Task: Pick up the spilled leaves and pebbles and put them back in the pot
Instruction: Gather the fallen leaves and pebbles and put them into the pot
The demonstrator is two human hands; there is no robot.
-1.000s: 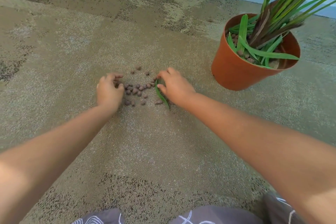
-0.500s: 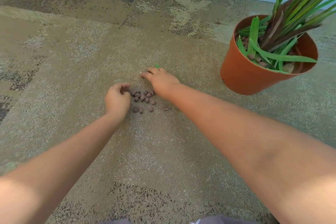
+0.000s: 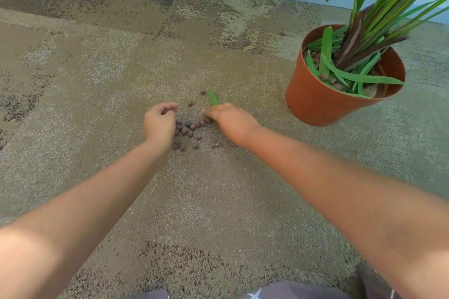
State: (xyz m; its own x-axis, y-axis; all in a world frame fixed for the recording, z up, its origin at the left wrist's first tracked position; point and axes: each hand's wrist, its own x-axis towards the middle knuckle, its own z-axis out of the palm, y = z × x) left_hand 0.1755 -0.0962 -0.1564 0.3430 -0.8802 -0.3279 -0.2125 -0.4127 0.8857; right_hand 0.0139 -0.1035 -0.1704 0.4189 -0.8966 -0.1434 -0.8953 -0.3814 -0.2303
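Two hands work low over the carpet (image 3: 97, 85). The right hand (image 3: 230, 120) has its grip curled round a green leaf (image 3: 213, 97), whose tip pokes out beyond the fingers. The left hand (image 3: 159, 122) is curled; whether it holds anything I cannot tell. Brown pebbles (image 3: 188, 130) lie scattered between them. The orange pot (image 3: 313, 99) stands well apart to the right. No writing is legible.

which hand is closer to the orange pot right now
The right hand. It sits on the carpet holding a green leaf, on the side of the pebbles toward the orange pot. The left hand is beyond the pebbles, farther from it.
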